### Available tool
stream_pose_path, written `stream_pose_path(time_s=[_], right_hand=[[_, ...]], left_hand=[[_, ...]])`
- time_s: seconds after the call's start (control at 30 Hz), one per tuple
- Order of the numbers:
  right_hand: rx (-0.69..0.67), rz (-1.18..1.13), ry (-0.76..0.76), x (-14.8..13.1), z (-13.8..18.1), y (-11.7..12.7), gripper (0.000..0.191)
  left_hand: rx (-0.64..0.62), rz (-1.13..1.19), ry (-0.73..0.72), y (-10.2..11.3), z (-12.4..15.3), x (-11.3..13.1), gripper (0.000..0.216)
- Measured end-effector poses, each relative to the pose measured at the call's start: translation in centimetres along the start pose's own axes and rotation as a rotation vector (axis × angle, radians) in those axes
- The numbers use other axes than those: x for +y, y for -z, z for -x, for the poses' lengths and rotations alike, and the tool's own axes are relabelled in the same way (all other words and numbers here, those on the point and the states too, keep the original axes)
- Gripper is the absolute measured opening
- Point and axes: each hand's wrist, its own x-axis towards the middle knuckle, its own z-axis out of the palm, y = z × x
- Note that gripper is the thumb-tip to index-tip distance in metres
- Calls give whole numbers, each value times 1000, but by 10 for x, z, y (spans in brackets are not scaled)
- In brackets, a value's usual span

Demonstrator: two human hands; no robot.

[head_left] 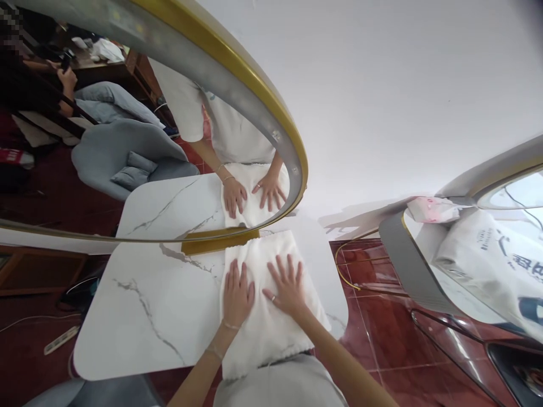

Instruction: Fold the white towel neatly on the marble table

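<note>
A white towel (265, 328) lies spread over the right half of a white marble-patterned table (139, 316), its near edge reaching the table's front by my lap. On its left part rests my left hand (238, 297), flat with the fingers stretched forward. My right hand (287, 285) presses flat on the towel to the right, fingers spread wide, a ring on one finger. Neither hand grips anything. Slight folds run through the cloth between them. Both hands and the towel show again in the mirror.
A gold-rimmed mirror (297, 141) stands on a gold base (203, 243) at the table's back. It reflects a grey chair and a person holding a dark object. To the right, a second table (407, 263) bears a white printed cloth (487, 254) and a tissue pack (433, 210). A power strip (61, 340) lies on the left floor.
</note>
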Motion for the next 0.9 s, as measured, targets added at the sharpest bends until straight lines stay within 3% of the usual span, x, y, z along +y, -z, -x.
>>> stream_pose_path(time_s=[0.13,0.23,0.3,0.4,0.5,0.57,0.67,0.9], right_hand=[[17,-8,-6,-18,16,-1,65],[70,14,-104,-4,21,-1,62],[98,31,-187,18,27,1,62],[141,37,-281,58,33,7,63],[235,7,-394,86,25,9,66],[275,8,-430,89,9,7,67],[222,25,-323,68,-20,-4,64],[101,-31,-48,-30,-62,-29,71]], left_hand=[[34,-5,89,18,59,5,64],[-129,51,-108,22,84,37,66],[-235,92,-241,19,87,60,69],[-316,147,-307,12,78,83,72],[-343,172,-326,8,66,89,75],[-338,162,-322,7,66,85,78],[-297,121,-289,10,75,69,78],[-192,-21,-181,32,108,3,69]])
